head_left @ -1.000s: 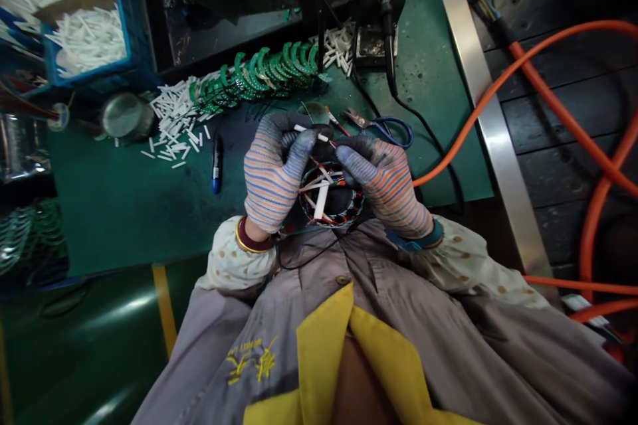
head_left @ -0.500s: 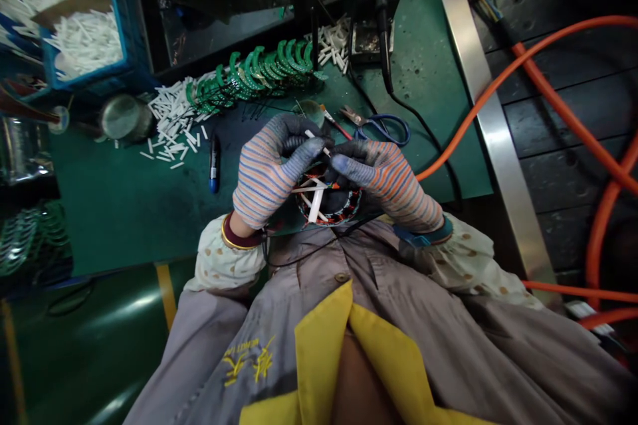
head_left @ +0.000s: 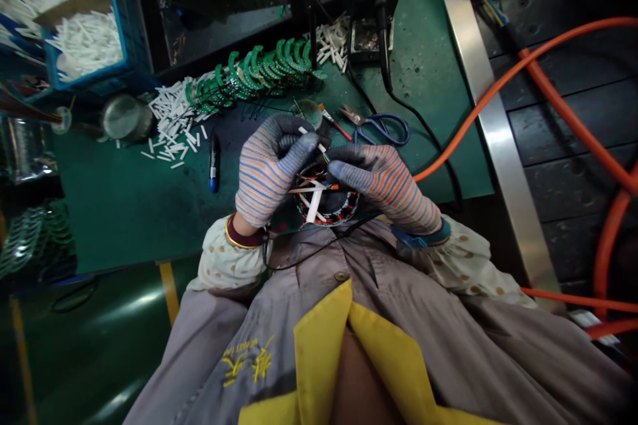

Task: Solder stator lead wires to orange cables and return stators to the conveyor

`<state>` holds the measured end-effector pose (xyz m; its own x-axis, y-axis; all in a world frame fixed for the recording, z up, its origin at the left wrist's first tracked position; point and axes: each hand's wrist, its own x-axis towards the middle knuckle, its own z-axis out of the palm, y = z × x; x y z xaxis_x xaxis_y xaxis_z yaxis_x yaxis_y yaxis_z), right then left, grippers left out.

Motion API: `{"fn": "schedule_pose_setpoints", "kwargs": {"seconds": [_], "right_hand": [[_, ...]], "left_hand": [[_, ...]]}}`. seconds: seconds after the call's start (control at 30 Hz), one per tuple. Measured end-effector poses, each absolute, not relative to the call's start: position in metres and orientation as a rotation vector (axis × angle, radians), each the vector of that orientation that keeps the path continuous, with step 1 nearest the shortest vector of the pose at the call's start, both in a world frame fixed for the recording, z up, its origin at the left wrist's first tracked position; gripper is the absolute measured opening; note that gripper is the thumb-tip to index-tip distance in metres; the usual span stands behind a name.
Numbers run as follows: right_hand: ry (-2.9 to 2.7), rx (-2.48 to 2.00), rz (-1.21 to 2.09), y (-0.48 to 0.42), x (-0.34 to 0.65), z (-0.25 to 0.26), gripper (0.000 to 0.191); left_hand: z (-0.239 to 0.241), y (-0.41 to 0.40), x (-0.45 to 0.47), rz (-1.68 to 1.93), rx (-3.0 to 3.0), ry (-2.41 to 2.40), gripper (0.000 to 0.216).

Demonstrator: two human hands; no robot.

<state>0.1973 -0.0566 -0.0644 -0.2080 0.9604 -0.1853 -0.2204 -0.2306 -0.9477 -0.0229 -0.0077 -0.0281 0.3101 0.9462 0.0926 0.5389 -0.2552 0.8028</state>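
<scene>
Copper-wound stator [head_left: 329, 202] sits at the near edge of the green bench [head_left: 124, 206], close against the person's chest. Above it the gloved left hand [head_left: 266, 169] pinches a white sleeve [head_left: 310, 138], and the right hand [head_left: 386, 186] pinches a thin wire [head_left: 325, 158] (fingertips almost meeting). Beyond lie scissors [head_left: 381, 126], a pen [head_left: 214, 163] and a row of green parts [head_left: 254, 73].

Left hand [head_left: 269, 169], right hand [head_left: 383, 182] gloved, fingertips pinched together.
</scene>
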Motion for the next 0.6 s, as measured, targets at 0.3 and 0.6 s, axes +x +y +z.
{"fn": "schedule_pose_setpoints", "kwargs": {"seconds": [0.3, 0.6], "right_hand": [[-1.118, -1.108, 1.569, -0.058, 0.200, -0.066, 0.061], [-1.661, -1.394, 0.811, -0.077, 0.212, -0.083, 0.047]], "left_hand": [[-0.015, 0.008, -0.028, 0.657, 1.941, 1.180, 0.062], [-0.020, 0.009, -0.020, 0.543, 1.993, 1.100, 0.061]]}}
